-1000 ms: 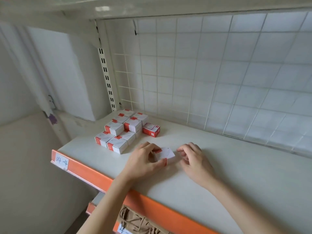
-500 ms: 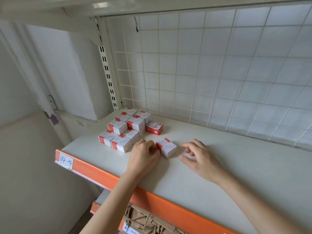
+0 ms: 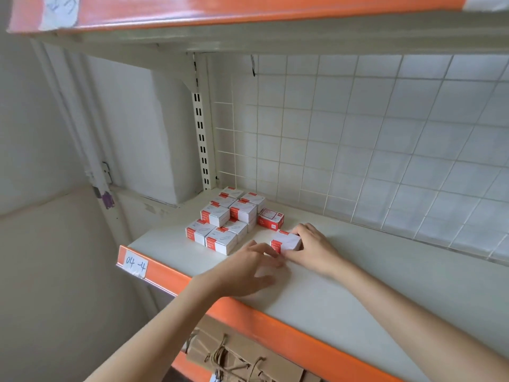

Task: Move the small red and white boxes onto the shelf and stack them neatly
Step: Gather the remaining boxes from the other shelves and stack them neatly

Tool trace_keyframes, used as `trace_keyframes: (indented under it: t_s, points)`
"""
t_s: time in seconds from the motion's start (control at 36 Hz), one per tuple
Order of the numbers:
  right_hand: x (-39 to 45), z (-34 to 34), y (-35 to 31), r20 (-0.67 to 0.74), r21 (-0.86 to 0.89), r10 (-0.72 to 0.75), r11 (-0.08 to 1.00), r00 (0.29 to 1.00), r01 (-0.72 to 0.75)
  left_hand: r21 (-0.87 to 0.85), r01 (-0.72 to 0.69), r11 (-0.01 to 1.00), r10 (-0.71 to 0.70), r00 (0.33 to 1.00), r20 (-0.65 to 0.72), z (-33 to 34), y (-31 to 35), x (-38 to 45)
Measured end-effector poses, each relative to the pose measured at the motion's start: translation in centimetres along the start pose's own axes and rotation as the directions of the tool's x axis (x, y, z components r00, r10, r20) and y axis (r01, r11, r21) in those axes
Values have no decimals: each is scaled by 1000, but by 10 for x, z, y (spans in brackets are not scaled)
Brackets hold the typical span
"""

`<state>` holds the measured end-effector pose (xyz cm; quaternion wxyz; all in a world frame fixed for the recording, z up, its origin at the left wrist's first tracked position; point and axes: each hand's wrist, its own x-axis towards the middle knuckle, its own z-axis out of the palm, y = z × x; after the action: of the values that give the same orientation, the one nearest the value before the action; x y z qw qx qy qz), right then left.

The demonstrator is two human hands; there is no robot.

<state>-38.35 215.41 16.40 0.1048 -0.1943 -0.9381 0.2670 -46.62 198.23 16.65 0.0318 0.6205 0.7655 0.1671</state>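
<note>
R hand (image 3: 314, 248) curled round single box (image 3: 286, 242) near shelf (image 3: 358, 274) left-back corner; L hand (image 3: 248, 270) flat, fingers loose, tips beside box.

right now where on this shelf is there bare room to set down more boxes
Free: the shelf right of the right hand, between wire grid and orange edge. Crowded: the back left corner, around the stacked boxes.

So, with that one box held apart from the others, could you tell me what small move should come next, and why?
Probably slide the held box left toward the stacked boxes. The right hand grips it on the shelf, clear of the group, beside a lone red-faced box; the left hand hovers blurred beside it, so its hold is unclear.
</note>
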Motion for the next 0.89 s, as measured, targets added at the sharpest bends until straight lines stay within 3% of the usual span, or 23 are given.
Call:
trace_keyframes:
  t_s: [0.19,0.47,0.75,0.89]
  points:
    - [22,12,-56,-48,14,-168,985,985,169,5,90,996,-90,995,-51,-27,-33,-35]
    - [43,37,-94,-99,-95,-154,985,983,145,-8,11,1000,-11,998,-68,-30,-45,-49]
    - [36,30,-89,-95,58,-107,992,990,113,27,-48,999,49,997,-57,-29,-44,-37]
    - [19,12,-76,-100,-26,-144,990,985,142,68,-111,991,111,994,10,-25,-36,-22]
